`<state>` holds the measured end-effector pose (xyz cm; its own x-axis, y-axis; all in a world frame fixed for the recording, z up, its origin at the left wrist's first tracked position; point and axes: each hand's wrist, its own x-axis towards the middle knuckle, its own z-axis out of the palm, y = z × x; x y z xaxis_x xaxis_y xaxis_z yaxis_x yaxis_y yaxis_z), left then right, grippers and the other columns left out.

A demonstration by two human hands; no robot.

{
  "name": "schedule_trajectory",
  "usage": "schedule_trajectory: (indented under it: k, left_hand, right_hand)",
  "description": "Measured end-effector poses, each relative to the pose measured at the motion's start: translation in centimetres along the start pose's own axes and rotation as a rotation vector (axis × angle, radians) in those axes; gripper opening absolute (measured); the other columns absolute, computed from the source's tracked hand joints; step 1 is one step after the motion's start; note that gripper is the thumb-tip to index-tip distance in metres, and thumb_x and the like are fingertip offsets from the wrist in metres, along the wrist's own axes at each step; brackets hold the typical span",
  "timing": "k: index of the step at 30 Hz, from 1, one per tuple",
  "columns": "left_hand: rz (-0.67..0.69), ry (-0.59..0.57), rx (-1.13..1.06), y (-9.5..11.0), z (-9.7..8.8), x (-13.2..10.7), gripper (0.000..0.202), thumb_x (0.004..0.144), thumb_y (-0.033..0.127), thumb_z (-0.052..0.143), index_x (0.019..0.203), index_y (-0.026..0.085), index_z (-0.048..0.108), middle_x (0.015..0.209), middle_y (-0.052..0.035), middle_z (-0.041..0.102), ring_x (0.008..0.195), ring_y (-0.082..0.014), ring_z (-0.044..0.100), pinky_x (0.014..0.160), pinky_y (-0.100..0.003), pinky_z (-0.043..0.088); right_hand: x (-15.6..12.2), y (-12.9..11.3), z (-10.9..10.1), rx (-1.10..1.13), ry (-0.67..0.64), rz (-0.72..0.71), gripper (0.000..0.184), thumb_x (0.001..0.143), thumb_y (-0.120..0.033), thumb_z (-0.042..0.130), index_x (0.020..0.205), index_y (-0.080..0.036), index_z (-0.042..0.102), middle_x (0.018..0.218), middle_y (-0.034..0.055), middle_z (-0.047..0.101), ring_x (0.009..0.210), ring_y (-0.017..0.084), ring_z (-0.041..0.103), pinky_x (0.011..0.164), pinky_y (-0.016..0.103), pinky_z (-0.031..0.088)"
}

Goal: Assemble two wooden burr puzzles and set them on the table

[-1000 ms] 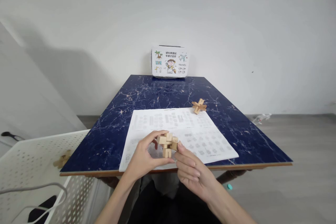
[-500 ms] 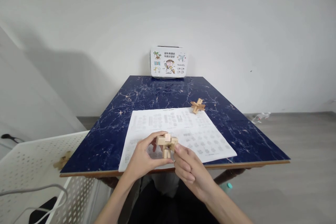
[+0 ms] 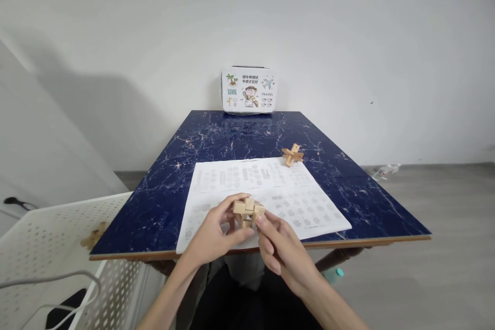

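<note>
A pale wooden interlocking puzzle [image 3: 248, 208], made of several notched blocks, is held above the near part of a printed sheet [image 3: 232, 180]. My left hand [image 3: 218, 227] grips it from the left, with the thumb low and the fingers around the back. On its right side, my right hand [image 3: 280, 245] pinches a block between thumb and fingers. The fingers behind the puzzle are partly hidden. Another wooden puzzle [image 3: 293, 155], star-shaped with crossing pieces, rests at the sheet's far right corner.
The sheet lies on a blue marbled table [image 3: 209, 134]. A white printed case [image 3: 249, 90] stands at the back against the wall. To the left is a white perforated cart [image 3: 116, 278] with wooden pieces [image 3: 94, 236] and a cable [image 3: 50, 279]. A bottle [image 3: 334, 274] stands below right.
The held puzzle has tipped, so more of its top shows and less of its lower block. My right fingers have shifted slightly around it. The view has moved a little.
</note>
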<state>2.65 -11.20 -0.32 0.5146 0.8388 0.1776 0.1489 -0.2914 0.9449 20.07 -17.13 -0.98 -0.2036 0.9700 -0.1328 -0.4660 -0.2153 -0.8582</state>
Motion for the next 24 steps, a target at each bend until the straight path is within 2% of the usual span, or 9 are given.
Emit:
schedule_trajectory:
  k: [3, 5, 10, 12, 15, 17, 21, 24]
  left_hand:
    - [-0.048, 0.012, -0.153, 0.5, 0.1, 0.3, 0.042, 0.098, 0.049, 0.058, 0.129, 0.020, 0.060, 0.118, -0.0121, 0.073, 0.064, -0.0140, 0.064, 0.062, -0.030, 0.056]
    - [-0.073, 0.060, -0.149, 0.7, 0.3, 0.5, 0.039, 0.099, 0.051, 0.056, 0.121, 0.019, 0.063, 0.115, -0.0120, 0.075, 0.057, -0.0120, 0.060, 0.056, -0.028, 0.054]
    - [-0.056, 0.167, -0.045, 0.8, 1.0, 0.6, 0.035, 0.099, 0.048, 0.059, 0.120, 0.020, 0.064, 0.106, -0.0090, 0.077, 0.069, -0.0156, 0.066, 0.060, -0.027, 0.054]
    - [-0.055, 0.185, 0.001, 0.7, 1.2, 0.4, 0.034, 0.099, 0.047, 0.058, 0.120, 0.020, 0.064, 0.100, -0.0074, 0.076, 0.068, -0.0154, 0.066, 0.059, -0.026, 0.053]
    - [-0.083, 0.128, 0.026, 0.8, 0.9, 0.0, 0.037, 0.102, 0.048, 0.052, 0.125, 0.021, 0.062, 0.087, -0.0034, 0.073, 0.054, -0.0119, 0.057, 0.053, -0.025, 0.049]
    - [-0.076, 0.050, 0.052, 1.1, 0.5, -0.2, 0.040, 0.099, 0.046, 0.056, 0.132, 0.022, 0.058, 0.081, -0.0009, 0.070, 0.054, -0.0118, 0.056, 0.053, -0.024, 0.048]
    - [-0.045, -0.033, 0.173, 1.8, -0.3, -0.2, 0.064, 0.081, 0.041, 0.081, 0.137, 0.026, 0.055, 0.090, -0.0001, 0.070, 0.063, -0.0127, 0.057, 0.053, -0.022, 0.044]
    - [0.010, -0.029, 0.235, 1.9, -0.5, 0.1, 0.062, 0.078, 0.041, 0.084, 0.133, 0.027, 0.058, 0.095, -0.0001, 0.071, 0.063, -0.0111, 0.055, 0.055, -0.021, 0.044]
  right_hand:
    - [0.1, 0.0, 0.5, -0.021, -0.008, 0.007, 0.039, 0.094, -0.052, 0.070, 0.107, -0.017, 0.058, 0.049, -0.0116, 0.046, 0.033, 0.003, 0.032, 0.039, 0.018, 0.023]
    - [0.2, 0.1, 0.8, -0.011, -0.013, 0.010, 0.040, 0.093, -0.052, 0.071, 0.107, -0.017, 0.059, 0.050, -0.0112, 0.047, 0.034, 0.003, 0.032, 0.040, 0.018, 0.024]
    - [0.7, 0.9, 1.3, 0.105, 0.018, -0.003, 0.040, 0.091, -0.055, 0.073, 0.089, -0.018, 0.058, 0.050, -0.0115, 0.041, 0.037, 0.002, 0.026, 0.040, 0.018, 0.020]
    - [0.7, 1.2, 1.2, 0.140, 0.016, 0.012, 0.042, 0.091, -0.056, 0.073, 0.082, -0.018, 0.056, 0.048, -0.0115, 0.040, 0.037, 0.002, 0.023, 0.038, 0.018, 0.018]
    - [0.6, 1.3, 0.9, 0.217, -0.001, 0.041, 0.042, 0.088, -0.051, 0.078, 0.078, -0.018, 0.054, 0.048, -0.0120, 0.039, 0.037, 0.001, 0.020, 0.037, 0.017, 0.015]
    - [0.5, 1.1, 0.6, 0.291, -0.007, 0.070, 0.044, 0.084, -0.049, 0.083, 0.077, -0.018, 0.053, 0.049, -0.0126, 0.037, 0.037, 0.000, 0.019, 0.037, 0.016, 0.014]
    - [0.3, 0.4, 0.1, 0.345, -0.038, 0.095, 0.051, 0.082, -0.050, 0.084, 0.066, -0.018, 0.048, 0.046, -0.0129, 0.033, 0.036, -0.001, 0.016, 0.036, 0.016, 0.013]
    - [0.0, 0.2, 0.1, 0.338, -0.062, 0.096, 0.050, 0.084, -0.047, 0.084, 0.066, -0.018, 0.048, 0.045, -0.0130, 0.032, 0.035, 0.000, 0.016, 0.036, 0.016, 0.012]
